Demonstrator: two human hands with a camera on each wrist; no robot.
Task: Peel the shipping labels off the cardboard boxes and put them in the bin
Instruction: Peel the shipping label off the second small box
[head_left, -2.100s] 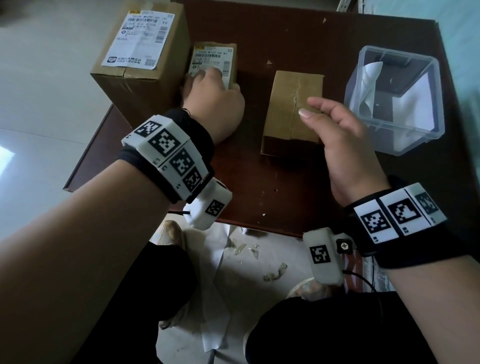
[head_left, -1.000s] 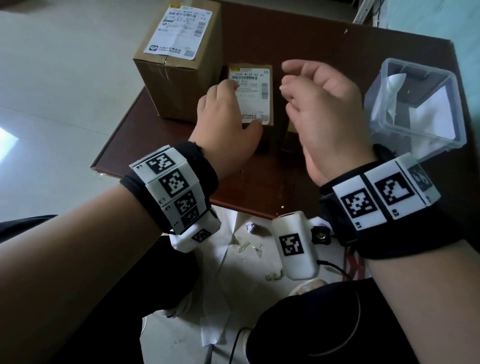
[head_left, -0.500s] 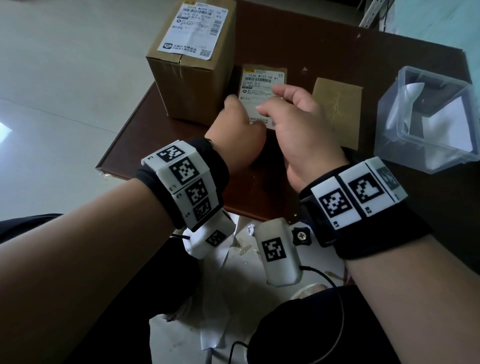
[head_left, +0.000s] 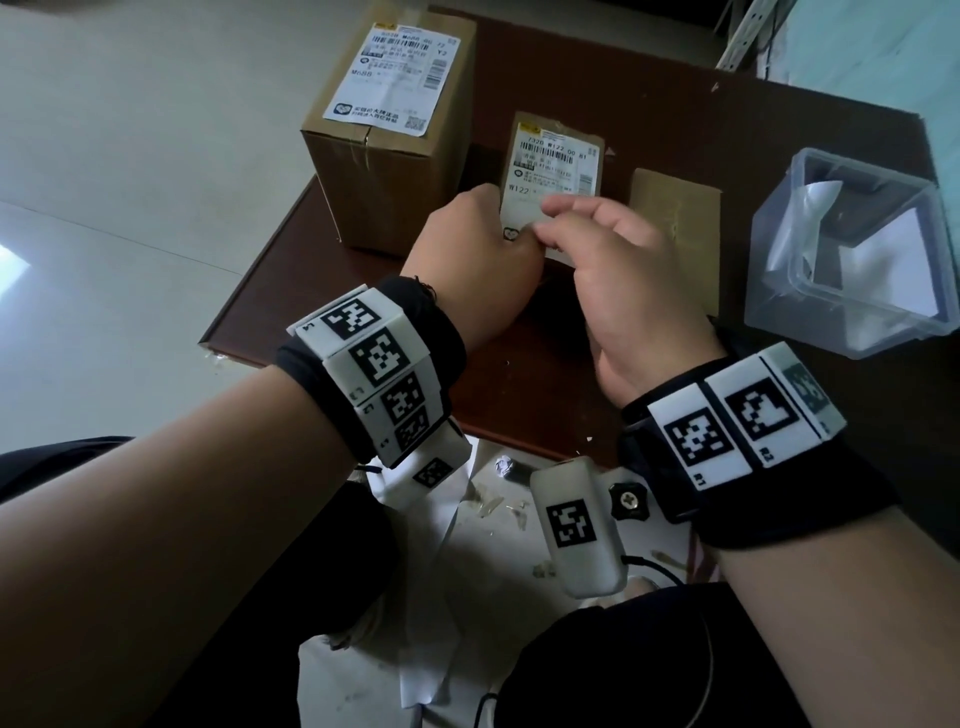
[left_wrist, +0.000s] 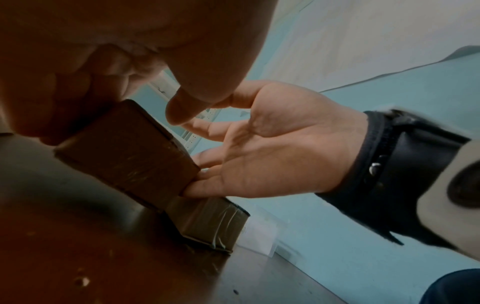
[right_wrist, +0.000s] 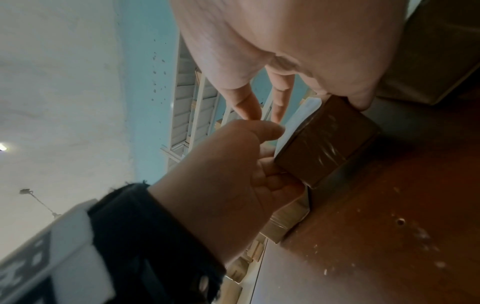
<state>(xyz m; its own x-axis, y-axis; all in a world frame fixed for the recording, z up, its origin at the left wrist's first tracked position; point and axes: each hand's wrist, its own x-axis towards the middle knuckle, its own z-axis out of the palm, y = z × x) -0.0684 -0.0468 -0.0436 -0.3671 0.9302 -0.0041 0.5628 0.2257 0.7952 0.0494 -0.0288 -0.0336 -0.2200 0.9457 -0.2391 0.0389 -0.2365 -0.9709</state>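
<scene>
hands on the small box label, near corner

small box (head_left: 558, 156) sits mid-table, its label (head_left: 555, 171) face up, long axis running away from me, print reading upright from my side. my left hand (head_left: 470, 260) is at the box's near-left edge, fingers curled round the side and thumb up by the label's near corner: it grips the box. left wrist cam shows those fingers (left_wrist: 78, 98) wrapped on the box top edge. my right hand (head_left: 623, 270) comes in from the right, palm turned left, thumb and forefinger pinched at the label's near edge; other fingers loosely bent above it. from the right wrist cam a pale strip of label (right_wrist: 298, 121) stands off the box's top edge, so that end looks lifted; can't tell how far. both wrists raised above the table (head_left: 675, 88), w/ marker bands on them.

big box (head_left: 384, 171) stands just left, its own label (head_left: 395, 78) on top, long axis also pointing away. a bare flat box (head_left: 675, 218) lies right of the small one. clear bin (head_left: 852, 244) at the table's right edge, w/ white sheets inside. paper scraps (head_left: 488, 504) on the floor below.
</scene>
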